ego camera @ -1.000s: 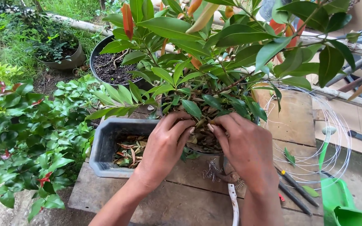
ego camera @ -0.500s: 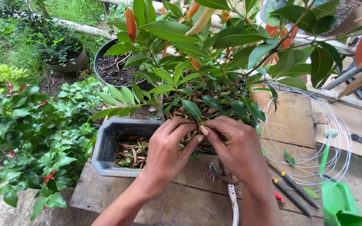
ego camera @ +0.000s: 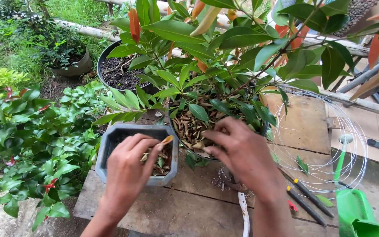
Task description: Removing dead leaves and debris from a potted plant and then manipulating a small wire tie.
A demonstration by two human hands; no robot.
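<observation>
Both hands point(ego camera: 185, 162) over leaf-littered pots

A: Single head view, looking steeply down and forward over a wooden table point(ego camera: 189, 206), close in.

B: What is it taking in?

A: Both forearms are entering from the bottom edge; a potted plant point(ego camera: 224, 87) is filling the upper centre, its leaves reaching toward the lens. No second view is sharing the scene.

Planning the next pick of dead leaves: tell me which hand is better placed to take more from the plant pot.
Probably right. The right hand rests on the dry leaves inside the plant pot, fingers spread. The left hand is over the grey rectangular tray, pinching a leaf.
</observation>
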